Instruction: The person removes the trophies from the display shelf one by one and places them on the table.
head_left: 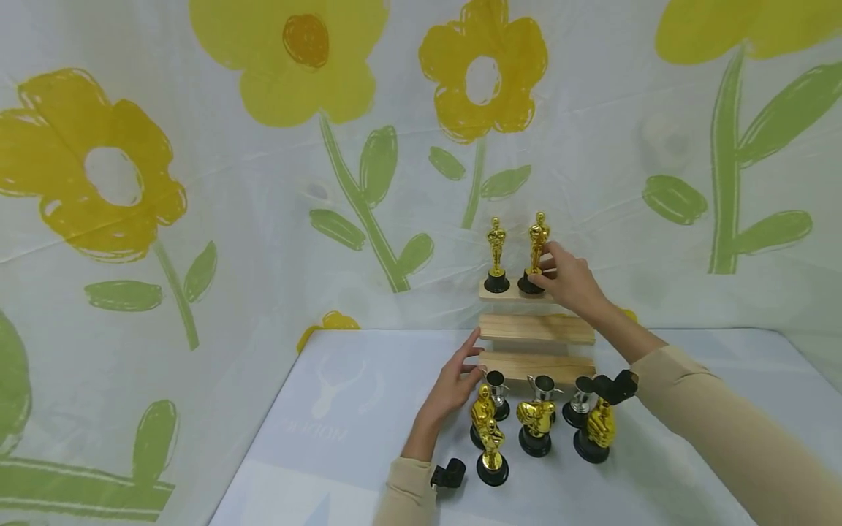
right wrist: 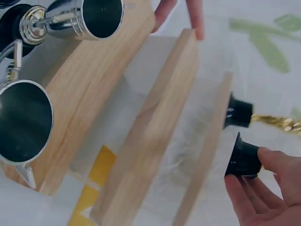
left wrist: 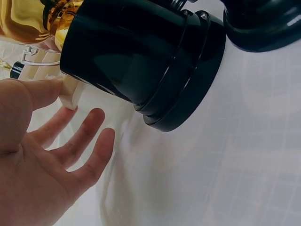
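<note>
My right hand [head_left: 574,281] holds a golden figurine trophy [head_left: 538,235] low down, thumb and fingers around its black base [right wrist: 242,157], at the top board of a three-step wooden stand [head_left: 536,329]. A second golden figurine trophy [head_left: 496,242] stands upright just left of it on that board. At the stand's left end, my left hand [head_left: 450,383] touches the wood, its fingers mostly straight and spread. In the left wrist view, the thumb and index finger lie at a board end [left wrist: 70,92]; a large black trophy base [left wrist: 141,56] fills the area beside them.
In front of the stand are silver cup trophies [head_left: 543,387] and several golden trophies with black bases, including a figurine [head_left: 491,446], a rounded one [head_left: 536,418] and one at the right [head_left: 600,424]. A flower-printed curtain [head_left: 579,146] hangs behind the white table [head_left: 329,438].
</note>
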A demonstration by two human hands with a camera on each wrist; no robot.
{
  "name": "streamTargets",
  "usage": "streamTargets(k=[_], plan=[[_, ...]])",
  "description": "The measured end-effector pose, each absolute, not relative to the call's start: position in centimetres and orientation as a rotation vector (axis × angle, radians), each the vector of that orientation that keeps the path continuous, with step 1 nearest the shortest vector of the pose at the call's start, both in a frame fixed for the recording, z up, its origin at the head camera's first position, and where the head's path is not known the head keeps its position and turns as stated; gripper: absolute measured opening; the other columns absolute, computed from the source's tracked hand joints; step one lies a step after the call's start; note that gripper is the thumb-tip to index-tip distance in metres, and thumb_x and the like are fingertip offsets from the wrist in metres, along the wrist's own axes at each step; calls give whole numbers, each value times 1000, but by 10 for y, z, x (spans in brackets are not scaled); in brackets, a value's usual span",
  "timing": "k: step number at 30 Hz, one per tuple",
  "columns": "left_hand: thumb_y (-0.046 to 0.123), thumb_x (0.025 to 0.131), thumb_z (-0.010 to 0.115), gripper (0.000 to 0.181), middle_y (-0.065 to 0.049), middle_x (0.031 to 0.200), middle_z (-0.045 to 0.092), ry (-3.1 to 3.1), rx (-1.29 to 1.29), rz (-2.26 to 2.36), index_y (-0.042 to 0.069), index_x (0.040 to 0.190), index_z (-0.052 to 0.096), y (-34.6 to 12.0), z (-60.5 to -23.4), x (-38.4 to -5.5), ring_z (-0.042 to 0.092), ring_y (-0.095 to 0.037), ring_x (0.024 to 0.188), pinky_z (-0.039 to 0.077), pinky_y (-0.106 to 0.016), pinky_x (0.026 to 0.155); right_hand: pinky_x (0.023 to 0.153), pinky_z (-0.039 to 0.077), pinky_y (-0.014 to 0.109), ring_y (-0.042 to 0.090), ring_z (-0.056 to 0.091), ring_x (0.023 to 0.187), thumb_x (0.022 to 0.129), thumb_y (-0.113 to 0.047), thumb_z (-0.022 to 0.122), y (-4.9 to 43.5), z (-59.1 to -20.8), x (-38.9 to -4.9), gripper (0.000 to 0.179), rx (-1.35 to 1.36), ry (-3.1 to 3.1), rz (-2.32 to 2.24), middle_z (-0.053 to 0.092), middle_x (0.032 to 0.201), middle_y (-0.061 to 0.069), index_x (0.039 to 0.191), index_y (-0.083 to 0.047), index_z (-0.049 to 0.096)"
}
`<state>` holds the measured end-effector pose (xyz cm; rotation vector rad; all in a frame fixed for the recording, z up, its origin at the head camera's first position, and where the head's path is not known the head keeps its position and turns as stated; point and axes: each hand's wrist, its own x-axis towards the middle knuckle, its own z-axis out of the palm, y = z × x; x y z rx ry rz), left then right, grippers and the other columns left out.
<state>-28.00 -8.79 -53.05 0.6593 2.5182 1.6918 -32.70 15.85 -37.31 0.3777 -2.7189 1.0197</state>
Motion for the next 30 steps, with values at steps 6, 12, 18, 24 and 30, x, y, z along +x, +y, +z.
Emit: streamTargets(k=[6,12,18,24,30], plan=[[13,100,55,67,-16,144,50,2524,662,1694,32,156,24,-88,-527,-279,61,-35,116,54,-45,93,85,57,51,46,65,108,94,-16,66,155,-363,-302,45,504,-2661,1031,62,123,30,129,2,43],[6,99,54,65,-25,141,50,2510,656,1707,18,157,26,-85,-508,-268,61,-42,113,52,-52,93,82,59,48,42,68,105,92,-15,68,148,-359,-269,37,597,-2621,1045,66,118,27,120,-1,48],[7,99,54,64,-26,139,51,2499,642,1688,16,156,27,-87,-495,-259,63,-40,110,54,-49,92,81,60,44,41,68,104,91,-13,70,145,-362,-239,30,653,-2627,1073,67,116,26,112,-5,50],[7,99,54,64,-27,138,51,2493,658,1699,16,156,27,-87,-495,-258,64,-41,108,56,-46,86,78,60,38,38,70,101,89,-14,72,149,-370,-213,26,661,-2636,1077,70,111,21,102,-8,50],[8,99,54,64,-26,140,51,2509,687,1690,14,156,26,-88,-496,-259,63,-40,111,54,-48,91,75,60,30,32,73,96,86,-11,74,156,-381,-191,29,739,-2590,1125,72,106,15,103,-9,50]])
